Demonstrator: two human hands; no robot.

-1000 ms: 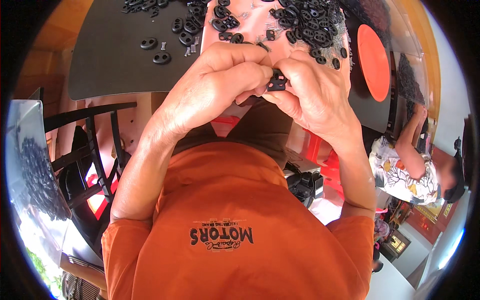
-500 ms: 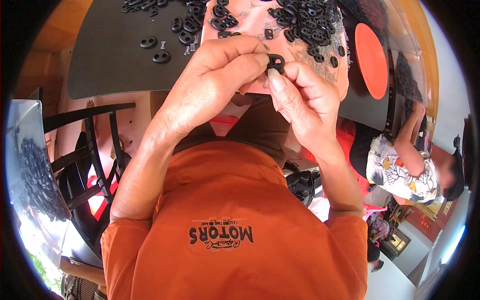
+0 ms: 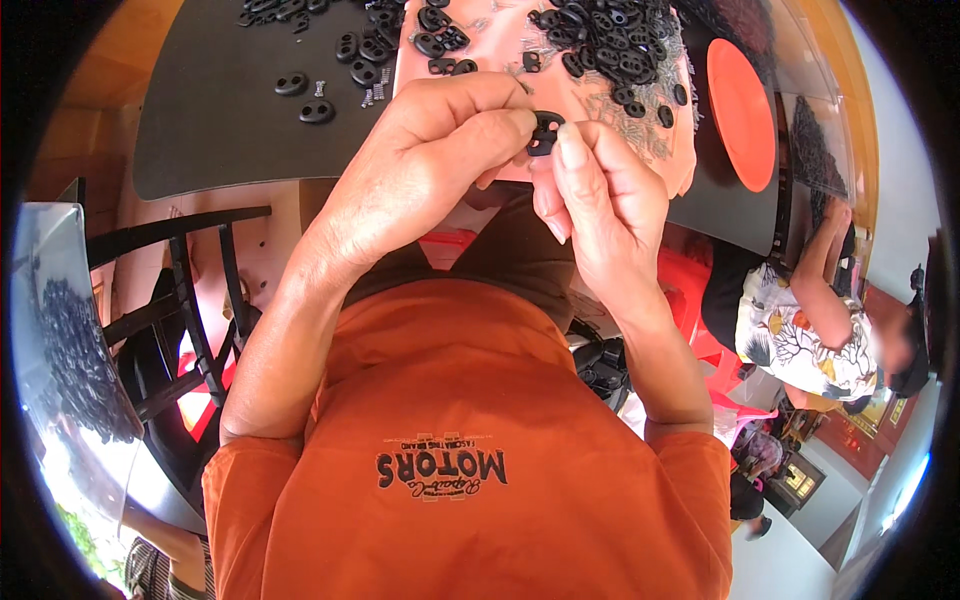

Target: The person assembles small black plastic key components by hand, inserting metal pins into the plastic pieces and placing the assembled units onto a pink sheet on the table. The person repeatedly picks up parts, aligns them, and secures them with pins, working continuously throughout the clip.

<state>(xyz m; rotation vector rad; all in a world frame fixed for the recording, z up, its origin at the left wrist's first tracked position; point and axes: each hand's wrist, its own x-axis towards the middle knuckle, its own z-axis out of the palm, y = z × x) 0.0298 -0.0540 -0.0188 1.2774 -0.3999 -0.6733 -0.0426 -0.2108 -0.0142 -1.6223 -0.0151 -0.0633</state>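
A black two-hole cord lock (image 3: 545,132) is held up at the near edge of the table, between my two hands. My left hand (image 3: 440,150) pinches its left side between thumb and forefinger. At its right side, the closed thumb and forefinger of my right hand (image 3: 605,190) press against it; whether a smaller part sits between those fingertips I cannot tell. Beyond my hands lie a heap of black cord-lock parts (image 3: 625,50) and many small metal springs (image 3: 640,130) on a pink sheet (image 3: 490,40).
Several cord-lock parts (image 3: 317,111) and springs lie on the dark table (image 3: 220,110) at the left. An orange-red plate (image 3: 742,115) sits at the right. A black chair (image 3: 180,290) stands to my left, and another person (image 3: 805,330) is at the right with an arm reaching tableward.
My right thumb has shifted up and right across the cord lock, so more of the part's lower end shows. My left hand keeps its pinch almost in place.
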